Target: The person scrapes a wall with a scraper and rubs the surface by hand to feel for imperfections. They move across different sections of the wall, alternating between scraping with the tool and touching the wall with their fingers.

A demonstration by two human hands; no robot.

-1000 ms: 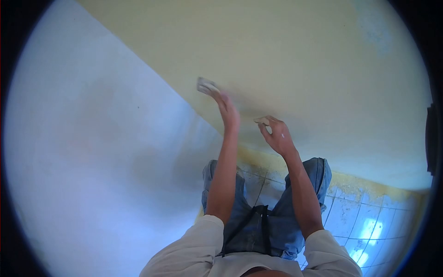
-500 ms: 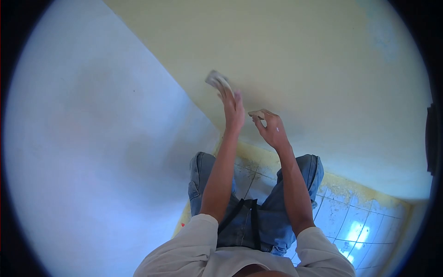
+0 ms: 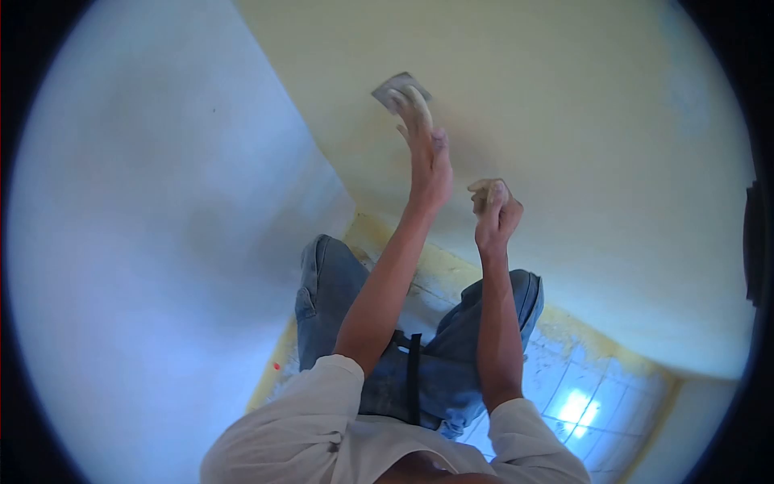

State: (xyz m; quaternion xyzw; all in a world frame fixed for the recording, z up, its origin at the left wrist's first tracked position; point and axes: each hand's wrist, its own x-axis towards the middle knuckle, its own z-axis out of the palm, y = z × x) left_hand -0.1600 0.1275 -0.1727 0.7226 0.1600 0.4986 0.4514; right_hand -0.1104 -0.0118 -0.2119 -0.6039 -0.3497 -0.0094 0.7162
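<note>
My left hand (image 3: pixel 430 157) is closed on a putty knife (image 3: pixel 395 87). Its flat grey blade lies at the yellowish wall (image 3: pixel 548 105), and a pale handle runs under my fingers. Lower and to the right, my right hand (image 3: pixel 497 214) is curled shut in front of the same wall. A pale edge shows at its fingers, but the fist hides most of what it holds, so I cannot make out the thing. Both hands look smudged with pale matter.
A white-blue wall (image 3: pixel 161 202) meets the yellowish one in a corner on the left. Below are my bent knees in jeans (image 3: pixel 330 274) and a tiled floor (image 3: pixel 576 395) with yellow, stained edges. A small red spot (image 3: pixel 276 366) lies low on the left. Something dark (image 3: pixel 754 242) stands at the right edge.
My left hand has moved up and slightly right with the putty knife. My right hand has shifted a little right and turned, its fingers now curled tighter. The view has tilted somewhat.
</note>
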